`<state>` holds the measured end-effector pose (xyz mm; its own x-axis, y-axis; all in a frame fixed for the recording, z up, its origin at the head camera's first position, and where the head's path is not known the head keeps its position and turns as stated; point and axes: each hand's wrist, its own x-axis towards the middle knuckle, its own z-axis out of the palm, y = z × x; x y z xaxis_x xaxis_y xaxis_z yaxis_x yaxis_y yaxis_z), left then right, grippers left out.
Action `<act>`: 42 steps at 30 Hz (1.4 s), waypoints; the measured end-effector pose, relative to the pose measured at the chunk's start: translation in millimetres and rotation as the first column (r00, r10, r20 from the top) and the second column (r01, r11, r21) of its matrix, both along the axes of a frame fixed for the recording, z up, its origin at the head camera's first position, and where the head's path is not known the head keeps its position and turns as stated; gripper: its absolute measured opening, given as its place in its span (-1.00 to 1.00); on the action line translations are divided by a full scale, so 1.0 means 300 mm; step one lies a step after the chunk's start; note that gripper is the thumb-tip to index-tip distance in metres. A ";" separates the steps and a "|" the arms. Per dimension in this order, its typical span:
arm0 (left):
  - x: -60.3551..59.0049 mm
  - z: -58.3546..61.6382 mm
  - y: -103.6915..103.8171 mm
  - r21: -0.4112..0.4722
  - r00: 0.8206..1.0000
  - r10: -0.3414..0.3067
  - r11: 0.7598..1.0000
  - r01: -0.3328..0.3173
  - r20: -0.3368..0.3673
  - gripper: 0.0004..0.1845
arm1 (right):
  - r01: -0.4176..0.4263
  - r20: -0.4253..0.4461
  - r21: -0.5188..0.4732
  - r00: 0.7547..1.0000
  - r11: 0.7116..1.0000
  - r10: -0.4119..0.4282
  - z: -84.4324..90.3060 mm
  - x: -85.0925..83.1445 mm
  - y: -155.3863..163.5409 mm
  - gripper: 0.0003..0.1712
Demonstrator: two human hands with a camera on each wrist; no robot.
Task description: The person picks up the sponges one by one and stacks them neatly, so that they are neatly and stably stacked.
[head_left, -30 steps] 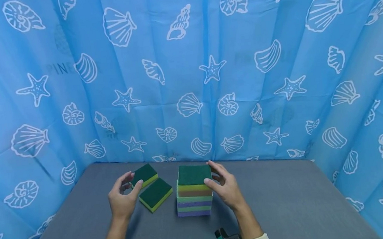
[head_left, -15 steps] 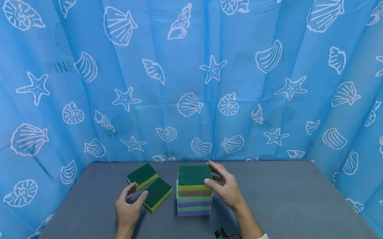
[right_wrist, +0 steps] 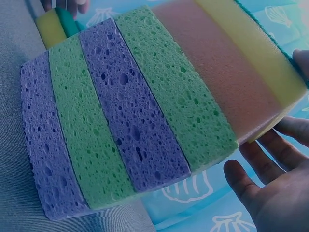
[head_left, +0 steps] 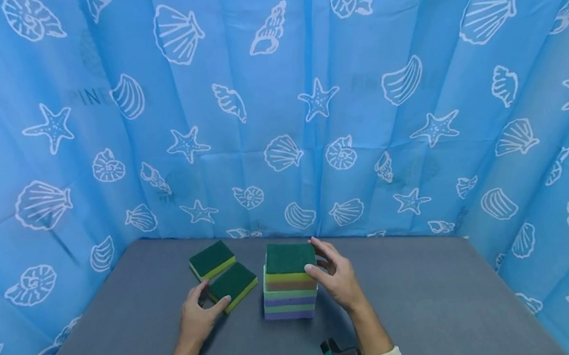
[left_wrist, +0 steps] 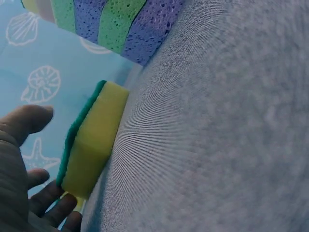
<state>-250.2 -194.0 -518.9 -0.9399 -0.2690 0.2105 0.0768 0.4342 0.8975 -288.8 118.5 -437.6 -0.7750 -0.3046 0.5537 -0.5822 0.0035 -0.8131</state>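
Observation:
My left hand (head_left: 197, 319), thumb and fingers spread, is around the near green-and-yellow scouring sponge (head_left: 232, 282). In the left wrist view the thumb stands off from that sponge, while the other fingers reach behind its far end. A second scouring sponge (head_left: 212, 258) lies just beyond it. To the right rises a stack of purple and green porous sponges (right_wrist: 130, 111), with a brownish sponge (right_wrist: 207, 63) above. Topping the stack is another scouring sponge (head_left: 290, 257); my right hand (head_left: 339, 279) holds its right end, thumb at the front corner and fingers toward the back.
A grey cloth-covered table (head_left: 422, 302) spreads under everything. Blue curtain (head_left: 237, 119) printed with white shells and starfish encloses the back and sides. A black band (head_left: 340, 354) is on the right wrist.
My left hand has moved down and right, from the far loose sponge to the near one. The right hand stays at the top of the stack, and the sponges have not shifted.

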 end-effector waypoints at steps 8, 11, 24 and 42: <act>-0.007 0.001 0.004 -0.159 0.997 0.008 0.987 0.004 0.077 -0.14 | 0.022 -0.003 0.022 1.000 1.000 -0.022 0.001 -0.001 0.000 -0.35; -0.003 0.003 -0.001 -0.215 0.994 0.004 0.976 0.019 0.105 -0.10 | 0.024 0.011 0.025 1.000 0.999 -0.024 0.002 0.003 -0.005 -0.35; -0.003 0.019 0.005 -0.208 0.991 0.019 0.978 0.009 0.132 -0.09 | 0.039 0.017 0.037 0.999 0.999 -0.040 -0.005 -0.005 -0.001 -0.35; 0.013 0.097 0.012 -0.087 0.998 0.022 0.996 -0.027 -0.059 -0.14 | 0.015 0.064 0.041 0.998 0.999 -0.018 0.092 0.067 -0.019 -0.35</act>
